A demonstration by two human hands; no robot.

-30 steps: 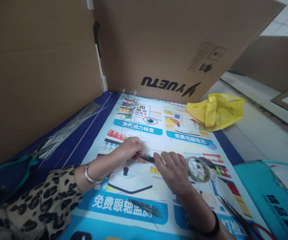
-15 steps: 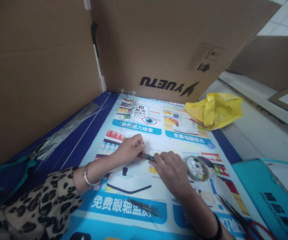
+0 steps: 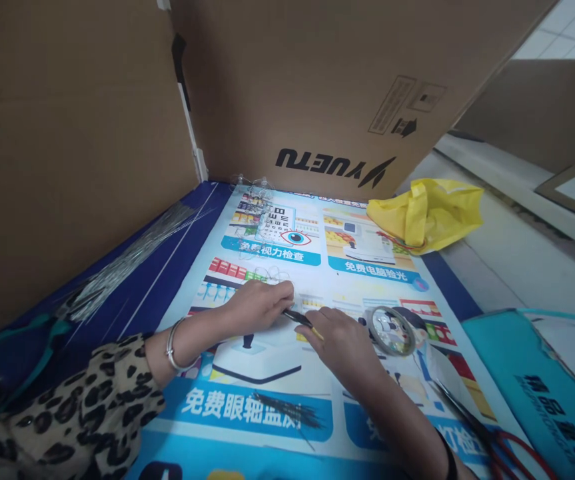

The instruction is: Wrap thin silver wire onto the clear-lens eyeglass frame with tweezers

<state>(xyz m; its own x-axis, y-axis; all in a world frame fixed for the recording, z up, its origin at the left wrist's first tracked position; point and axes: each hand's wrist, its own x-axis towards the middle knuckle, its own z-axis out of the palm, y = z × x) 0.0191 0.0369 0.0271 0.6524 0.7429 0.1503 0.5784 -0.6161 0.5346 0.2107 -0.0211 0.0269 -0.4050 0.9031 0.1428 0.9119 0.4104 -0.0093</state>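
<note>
My right hand (image 3: 342, 340) is closed around small pliers (image 3: 299, 317) with dark jaws and a yellow handle. The jaws point left and meet the fingertips of my left hand (image 3: 262, 305). Those fingers are pinched together, and thin looped wire (image 3: 273, 273) shows just beyond them. What lies between the fingertips is mostly hidden. Right of my right hand, a round clear-centred dish or roll (image 3: 392, 331) rests on the printed poster (image 3: 272, 460). Short dark wire pieces (image 3: 290, 410) lie on the poster nearer to me.
Tall cardboard panels (image 3: 287, 80) close off the back and left. Long straight wires (image 3: 132, 260) lie at left beside a teal-rimmed basket (image 3: 42, 360). More tangled wire (image 3: 254, 213) sits at the back. A yellow bag (image 3: 427, 213), red-handled scissors (image 3: 487, 433) and a teal bag (image 3: 527, 387) are on the right.
The pliers have turned in my right hand, so the yellow handle now shows and the tip angles downward to the right. My left fingers have shifted slightly right and rolled over.
</note>
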